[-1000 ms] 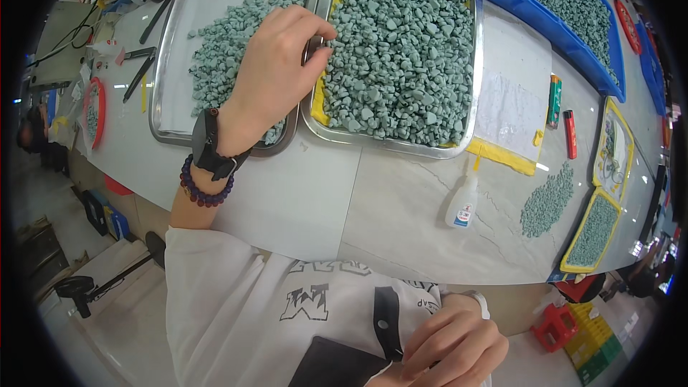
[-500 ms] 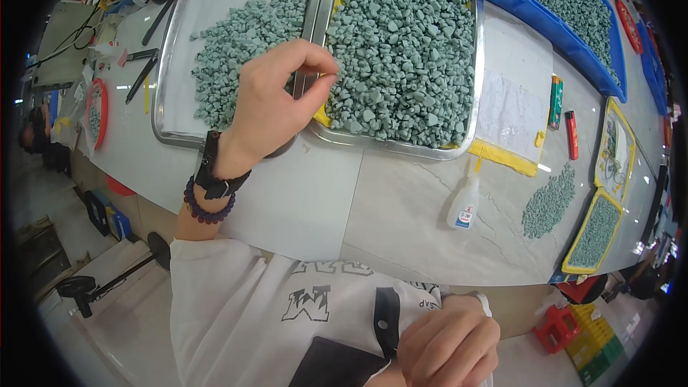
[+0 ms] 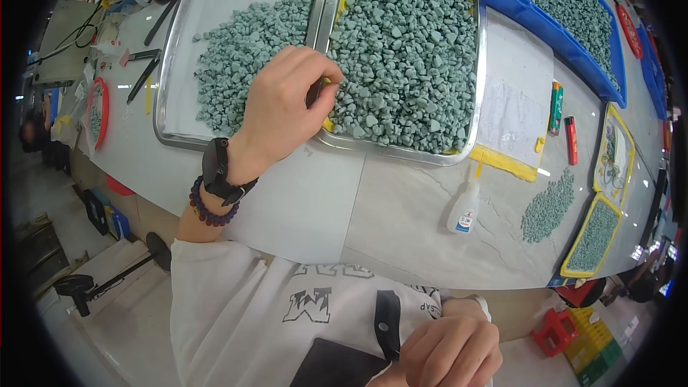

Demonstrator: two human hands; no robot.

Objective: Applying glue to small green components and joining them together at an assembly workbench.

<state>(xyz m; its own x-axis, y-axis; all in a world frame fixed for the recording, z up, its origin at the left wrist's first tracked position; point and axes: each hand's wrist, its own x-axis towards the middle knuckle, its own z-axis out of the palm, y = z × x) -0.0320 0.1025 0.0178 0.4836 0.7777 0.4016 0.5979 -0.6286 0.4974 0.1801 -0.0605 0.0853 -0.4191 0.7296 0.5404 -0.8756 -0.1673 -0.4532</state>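
My left hand (image 3: 288, 106), with a black watch and a bead bracelet on its wrist, is over the near left corner of a metal tray (image 3: 408, 155). Thumb and forefinger are pinched together at the edge of the green stones (image 3: 405, 50) heaped in it. Whatever lies in the pinch is too small to make out. Beside it on the left, a second metal tray (image 3: 172, 137) holds a looser pile of green stones (image 3: 244, 50) on a white base. My right hand (image 3: 455, 351) is curled close to my body, below the table edge; its palm is hidden.
A blue bin (image 3: 530, 39) of green stones stands at the far right. Nearer are a glue bottle (image 3: 466, 206), a red lighter (image 3: 571, 140), a green lighter (image 3: 556, 107), a small stone pile (image 3: 549, 204) and a yellow-rimmed tray (image 3: 592, 236). Tweezers (image 3: 143, 80) lie left.
My left hand has shifted slightly and rotated, its pinch staying at the right tray's left edge and closing over the stones. My right hand has barely moved.
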